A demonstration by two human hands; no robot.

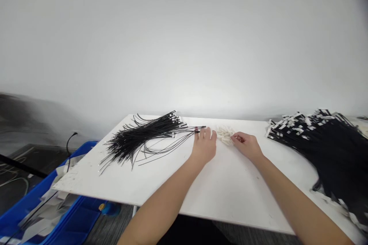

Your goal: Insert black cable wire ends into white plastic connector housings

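two hands are at work over one white table (247, 195). the left hand (204, 145) lies palm down near the middle, its four fingers a little apart, over the ends of several loose wires (172, 148) — too thin and crossed to count — and i cannot tell whether it clamps any. the wires trail left to one bundle of black wires (138, 136), white tips at its far right end.

the right hand (245, 144) is at the right edge of one small pile of white pieces (224, 133), which sits between the hands, its pieces too many to count. its thumb and fingertips are curled close together; whether a piece is pinched there i cannot tell.

well to the right lies one bigger black heap (342, 157) with many white ends. at the lower left — one blue bin (76, 220) with pale scraps (47, 216) inside.
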